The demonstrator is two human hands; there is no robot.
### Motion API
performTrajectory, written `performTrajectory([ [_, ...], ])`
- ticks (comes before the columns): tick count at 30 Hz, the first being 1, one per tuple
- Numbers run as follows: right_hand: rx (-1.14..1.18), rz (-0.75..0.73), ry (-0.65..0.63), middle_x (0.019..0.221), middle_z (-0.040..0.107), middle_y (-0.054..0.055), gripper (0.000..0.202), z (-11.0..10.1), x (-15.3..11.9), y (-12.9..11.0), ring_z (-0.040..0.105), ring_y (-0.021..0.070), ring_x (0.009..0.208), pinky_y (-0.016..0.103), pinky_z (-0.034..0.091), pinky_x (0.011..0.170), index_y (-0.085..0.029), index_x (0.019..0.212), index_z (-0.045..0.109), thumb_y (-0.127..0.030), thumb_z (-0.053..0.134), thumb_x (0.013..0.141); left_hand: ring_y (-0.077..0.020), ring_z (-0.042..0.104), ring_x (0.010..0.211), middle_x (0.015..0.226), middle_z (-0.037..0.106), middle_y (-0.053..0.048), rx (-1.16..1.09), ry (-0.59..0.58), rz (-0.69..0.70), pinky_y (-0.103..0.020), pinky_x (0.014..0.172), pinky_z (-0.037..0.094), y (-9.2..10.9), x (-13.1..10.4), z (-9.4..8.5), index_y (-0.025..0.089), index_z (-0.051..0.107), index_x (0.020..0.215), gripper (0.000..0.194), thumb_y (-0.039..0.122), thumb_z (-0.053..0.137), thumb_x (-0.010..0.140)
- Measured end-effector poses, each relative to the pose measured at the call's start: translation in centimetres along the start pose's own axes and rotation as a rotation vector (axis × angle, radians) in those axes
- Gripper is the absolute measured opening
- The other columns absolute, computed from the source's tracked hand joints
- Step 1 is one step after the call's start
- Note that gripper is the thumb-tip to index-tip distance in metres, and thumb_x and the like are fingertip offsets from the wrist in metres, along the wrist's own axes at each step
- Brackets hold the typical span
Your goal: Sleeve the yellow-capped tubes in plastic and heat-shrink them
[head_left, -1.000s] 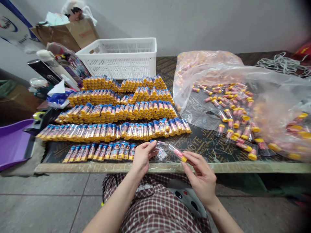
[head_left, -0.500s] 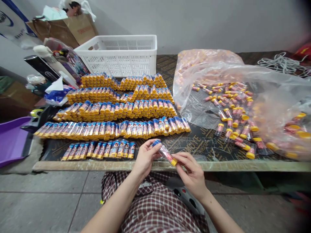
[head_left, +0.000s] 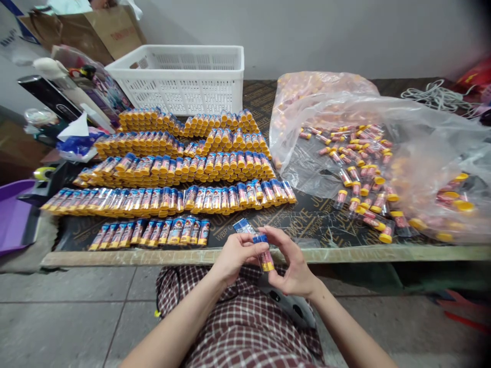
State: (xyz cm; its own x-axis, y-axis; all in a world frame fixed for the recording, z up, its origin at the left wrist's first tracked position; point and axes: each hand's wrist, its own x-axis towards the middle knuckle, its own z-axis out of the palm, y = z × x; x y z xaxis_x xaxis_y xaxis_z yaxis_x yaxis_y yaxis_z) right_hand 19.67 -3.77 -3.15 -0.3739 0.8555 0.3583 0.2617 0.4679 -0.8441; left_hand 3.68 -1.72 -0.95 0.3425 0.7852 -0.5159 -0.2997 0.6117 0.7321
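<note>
Between my hands, over the table's front edge, is a small clear tube with a blue cap on top, a yellow base and pinkish contents. My left hand pinches it near the blue cap. My right hand curves around its right side, fingertips at the cap and thumb near the base. A blue printed wrapper shows just behind my left fingers, partly hidden by them. To the left lies a short row of labelled tubes, with longer stacked rows behind it.
A white plastic crate stands at the back. On the right, unwrapped tubes spill from a clear plastic bag. White cord lies at the back right. A purple dustpan, bottles and a cardboard bag are at the left.
The tube has turned from slanted to nearly upright and moved slightly lower. My right hand has shifted from its yellow end to around its side. The blue wrapper has come into view behind my left hand.
</note>
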Motion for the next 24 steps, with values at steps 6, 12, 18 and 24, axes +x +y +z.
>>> performTrajectory([
  [6,0.047,-0.002,0.034,0.133,0.046,0.010,0.083,0.4,0.0,-0.1,0.048,0.0273,0.120,0.043,0.043,0.100,-0.025,0.137,0.031,-0.006,0.050,0.058,-0.0088,0.058,0.054,0.063,0.065,-0.002,-0.035,0.006,0.005,-0.020,0.054,0.046,0.0,-0.1,-0.1,0.011,0.068,0.076,0.035,0.031,0.082,0.052],
  [12,0.092,-0.011,0.049,0.132,0.046,0.009,0.083,1.2,0.3,0.2,0.050,0.0272,0.118,0.043,0.045,0.099,-0.025,0.137,0.032,-0.003,0.051,0.059,-0.0088,0.058,0.054,0.062,0.065,-0.002,-0.056,0.046,0.032,-0.019,0.053,0.045,-0.2,-0.4,-0.7,0.011,0.067,0.075,0.035,0.031,0.082,0.051],
  [18,0.123,-0.023,-0.011,0.141,0.037,0.010,0.083,1.9,1.6,-0.1,0.046,0.0280,0.123,0.048,0.039,0.103,-0.028,0.141,0.022,-0.007,0.055,0.068,-0.0107,0.059,0.052,0.062,0.066,-0.002,-0.044,0.118,0.093,-0.023,0.055,0.047,1.0,-1.3,-1.4,0.012,0.066,0.073,0.037,0.035,0.082,0.049],
  [24,0.063,-0.010,0.156,0.150,0.022,0.007,0.081,-1.0,1.9,0.9,0.039,0.0323,0.128,0.056,0.032,0.105,-0.035,0.142,0.017,-0.021,0.060,0.075,-0.0144,0.058,0.050,0.055,0.064,-0.002,0.527,0.663,0.366,-0.025,0.052,0.044,6.0,-3.6,-9.8,0.015,0.061,0.065,0.033,0.039,0.079,0.050],
])
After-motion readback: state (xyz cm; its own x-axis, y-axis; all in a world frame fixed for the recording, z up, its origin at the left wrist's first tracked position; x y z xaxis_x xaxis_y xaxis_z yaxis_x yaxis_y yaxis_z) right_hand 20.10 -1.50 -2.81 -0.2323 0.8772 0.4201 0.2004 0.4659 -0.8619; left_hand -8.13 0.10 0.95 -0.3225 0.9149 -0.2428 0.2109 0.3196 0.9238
